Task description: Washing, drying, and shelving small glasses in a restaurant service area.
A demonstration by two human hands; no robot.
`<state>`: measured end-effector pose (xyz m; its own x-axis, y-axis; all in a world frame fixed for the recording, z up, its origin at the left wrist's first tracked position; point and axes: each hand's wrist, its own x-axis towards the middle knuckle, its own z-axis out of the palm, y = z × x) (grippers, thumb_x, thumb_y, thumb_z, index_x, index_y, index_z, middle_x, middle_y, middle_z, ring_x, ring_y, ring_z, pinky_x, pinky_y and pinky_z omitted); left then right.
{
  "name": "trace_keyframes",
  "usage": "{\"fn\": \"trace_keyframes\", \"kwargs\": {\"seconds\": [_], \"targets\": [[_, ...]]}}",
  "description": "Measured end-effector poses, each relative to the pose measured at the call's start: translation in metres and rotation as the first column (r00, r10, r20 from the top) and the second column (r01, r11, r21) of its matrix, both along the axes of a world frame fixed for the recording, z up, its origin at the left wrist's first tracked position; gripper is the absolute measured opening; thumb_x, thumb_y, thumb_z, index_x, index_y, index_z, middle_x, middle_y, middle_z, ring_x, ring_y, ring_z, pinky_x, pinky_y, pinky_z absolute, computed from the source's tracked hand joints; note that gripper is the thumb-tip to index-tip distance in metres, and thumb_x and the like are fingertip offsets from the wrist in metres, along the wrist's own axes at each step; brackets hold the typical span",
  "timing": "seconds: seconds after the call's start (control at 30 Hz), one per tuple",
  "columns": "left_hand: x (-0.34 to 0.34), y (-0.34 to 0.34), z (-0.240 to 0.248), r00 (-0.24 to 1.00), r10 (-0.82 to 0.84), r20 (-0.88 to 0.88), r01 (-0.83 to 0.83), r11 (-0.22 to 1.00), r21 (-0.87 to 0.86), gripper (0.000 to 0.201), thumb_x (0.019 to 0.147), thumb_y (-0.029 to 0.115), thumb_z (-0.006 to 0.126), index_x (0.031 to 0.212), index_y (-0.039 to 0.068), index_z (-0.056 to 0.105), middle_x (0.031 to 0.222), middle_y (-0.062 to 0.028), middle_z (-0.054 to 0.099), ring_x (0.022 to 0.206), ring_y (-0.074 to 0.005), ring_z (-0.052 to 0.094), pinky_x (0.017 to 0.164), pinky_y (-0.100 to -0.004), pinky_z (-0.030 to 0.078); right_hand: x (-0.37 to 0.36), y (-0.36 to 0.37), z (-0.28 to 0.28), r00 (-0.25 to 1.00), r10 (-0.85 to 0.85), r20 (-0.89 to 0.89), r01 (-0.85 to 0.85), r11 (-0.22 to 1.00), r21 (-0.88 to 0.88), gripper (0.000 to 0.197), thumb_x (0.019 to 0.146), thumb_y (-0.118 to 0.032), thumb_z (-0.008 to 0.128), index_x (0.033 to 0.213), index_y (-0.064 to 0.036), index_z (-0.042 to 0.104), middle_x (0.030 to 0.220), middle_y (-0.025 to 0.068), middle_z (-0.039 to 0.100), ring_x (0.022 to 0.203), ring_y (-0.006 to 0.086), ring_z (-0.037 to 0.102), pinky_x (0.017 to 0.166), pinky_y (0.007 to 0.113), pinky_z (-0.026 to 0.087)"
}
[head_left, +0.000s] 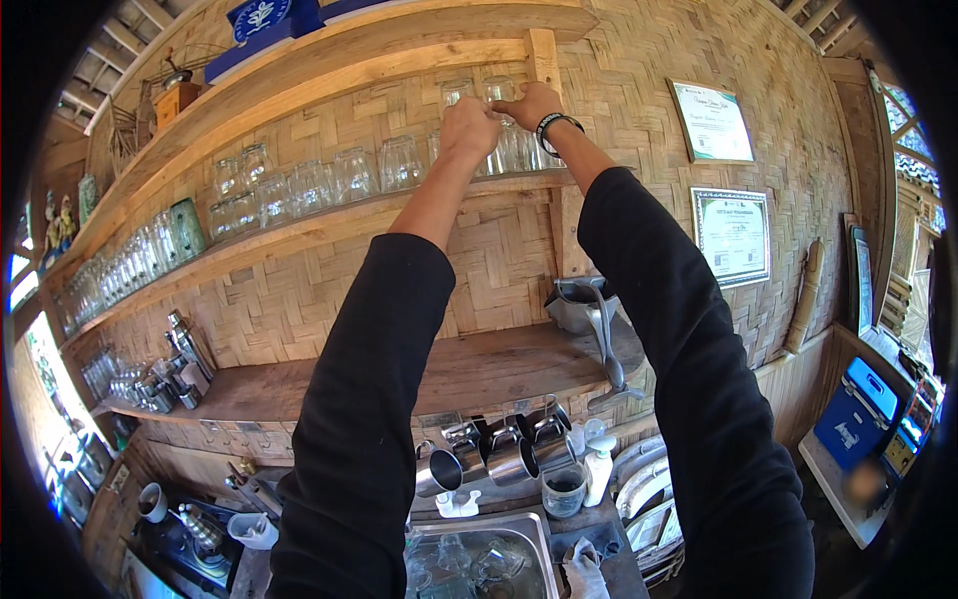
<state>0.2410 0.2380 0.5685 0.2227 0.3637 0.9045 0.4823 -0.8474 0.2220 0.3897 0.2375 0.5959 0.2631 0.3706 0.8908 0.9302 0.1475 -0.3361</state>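
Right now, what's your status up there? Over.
Left hand, right hand: raised by glasses. Grip unclear. Glasses along shelf. Neighbouring glasses possibly in the way.

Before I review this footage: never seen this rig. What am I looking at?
There is no robot here, just a person's two bare hands in long black sleeves. The single picture comes from the left of two fisheye cameras on the person's head, so straight edges curve near the rim.

The left hand and right hand are raised close together at the glasses on the upper glass shelf. Whether either grips one is hard to tell.

The lower shelf bears a grey metal device. Beneath it are metal mugs and a sink with glassware in it.
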Motion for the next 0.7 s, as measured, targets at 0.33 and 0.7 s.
{"fn": "trace_keyframes", "kwargs": {"seconds": [0.33,0.7], "targets": [[-0.023,-0.016,0.001,0.999,-0.041,0.001,0.041,0.998,-0.051,0.016,0.076,0.011,0.064,0.086,0.005,0.075,0.096,-0.0216,0.070,0.090,-0.0371,0.068,0.081,-0.0402,0.053,-0.006,-0.018,-0.003,0.997,0.082,-0.016,-0.081,0.995,0.060,0.072,0.067,-0.054,0.080,0.102,0.0079,0.068,0.103,0.0286,0.068,0.098,0.0359,0.068,0.083,0.040,0.055],[-0.120,-0.105,-0.099,0.802,-0.517,0.300,0.514,0.852,0.098,0.013,0.089,0.006,0.061,0.096,-0.001,0.071,0.083,-0.0039,0.068,0.078,-0.0093,0.062,0.071,-0.0219,0.047,-0.034,-0.121,-0.095,0.764,0.640,-0.080,-0.563,0.722,0.402,0.034,0.083,-0.025,0.075,0.105,-0.0011,0.069,0.093,0.0077,0.072,0.082,0.0134,0.066,0.073,0.026,0.051]]}}
